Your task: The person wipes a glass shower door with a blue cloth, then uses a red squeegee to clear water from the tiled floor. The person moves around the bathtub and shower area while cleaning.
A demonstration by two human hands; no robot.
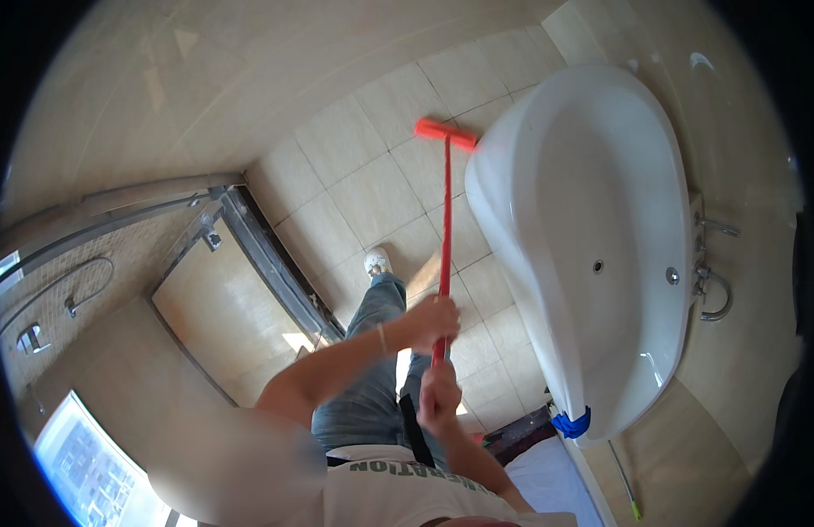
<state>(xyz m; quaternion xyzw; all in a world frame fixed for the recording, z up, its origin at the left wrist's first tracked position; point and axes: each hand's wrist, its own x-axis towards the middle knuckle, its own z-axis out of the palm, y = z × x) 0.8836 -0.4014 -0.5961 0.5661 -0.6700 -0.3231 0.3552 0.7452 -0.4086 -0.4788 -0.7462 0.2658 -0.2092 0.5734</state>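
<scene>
Both of my hands grip the red pole point(447, 217) of a long-handled floor cleaning tool. My left hand point(434, 323) is wrapped around the shaft farther forward. My right hand point(440, 397) closes on it nearer my body, by the handle's end. The tool's wide red head point(445, 134) rests crosswise at the far end of the pole, on or just above the tiled floor point(374, 191), close beside the white bathtub point(532, 197). Blur hides whether that head is a brush or a squeegee.
A blue cloth point(571, 423) hangs over the tub's near rim. Chrome taps point(710, 283) are at the tub's right side. A dark-framed shower threshold point(275, 257) lies left. My white shoe point(379, 262) stands on the tiles. A thin stick with a green end point(623, 481) lies lower right.
</scene>
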